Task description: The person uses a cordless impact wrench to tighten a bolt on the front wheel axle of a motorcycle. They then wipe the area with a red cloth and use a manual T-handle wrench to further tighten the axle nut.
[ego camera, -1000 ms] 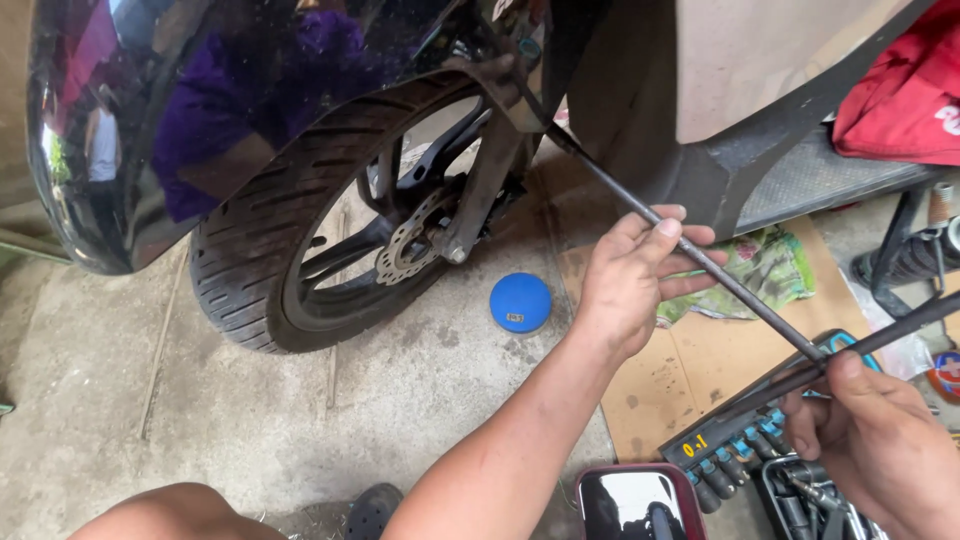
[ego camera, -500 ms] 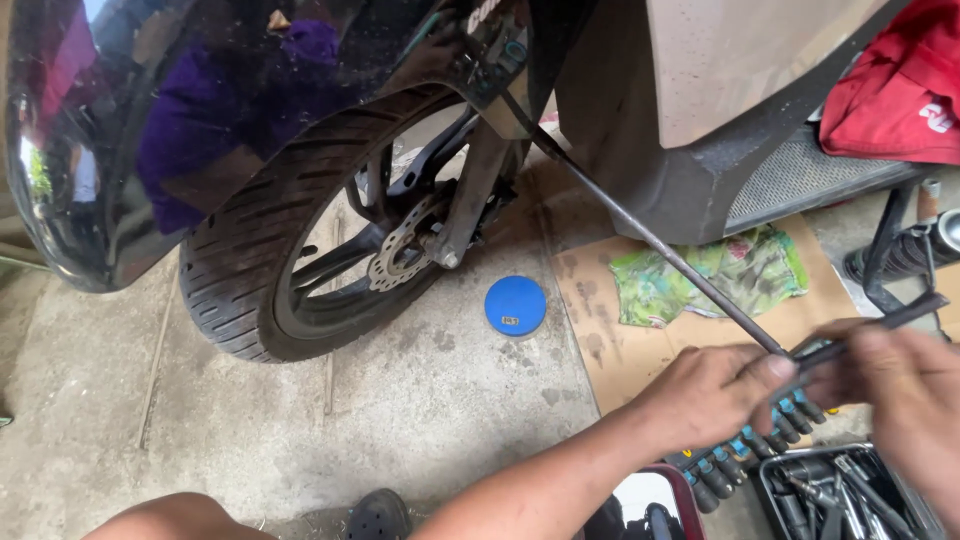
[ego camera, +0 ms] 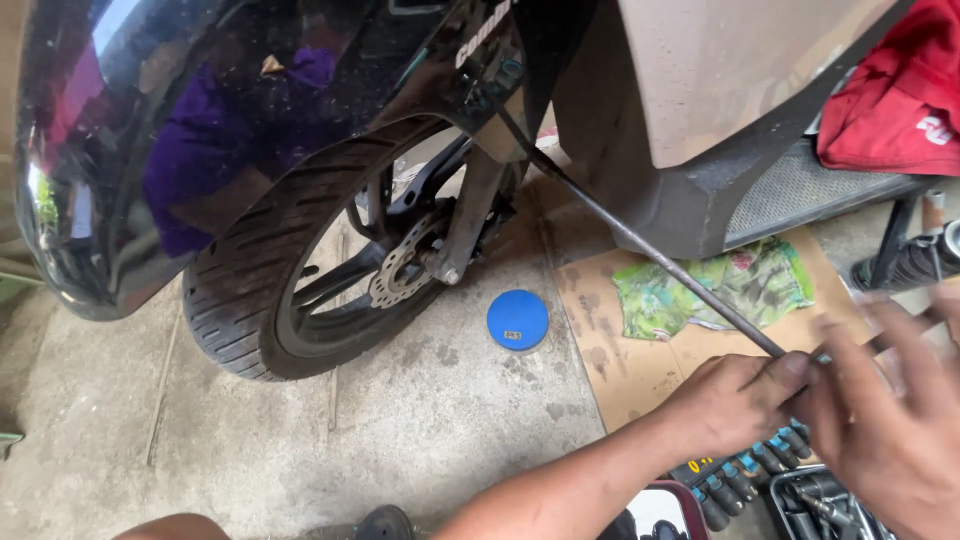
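Long steel rod (ego camera: 650, 255) slanting from fork area down-right into left hand (ego camera: 735, 405), closed around its lower end. Right hand (ego camera: 885, 440) just beside, blurred; grip impossible to tell.

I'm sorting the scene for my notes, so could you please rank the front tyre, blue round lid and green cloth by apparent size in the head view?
1. front tyre
2. green cloth
3. blue round lid

Single head-worn view, looking steeply down from close above the hands (ego camera: 800, 420). Faces forward toward the scooter's front wheel (ego camera: 320, 270) and the concrete floor (ego camera: 420, 420); no second view to overlap
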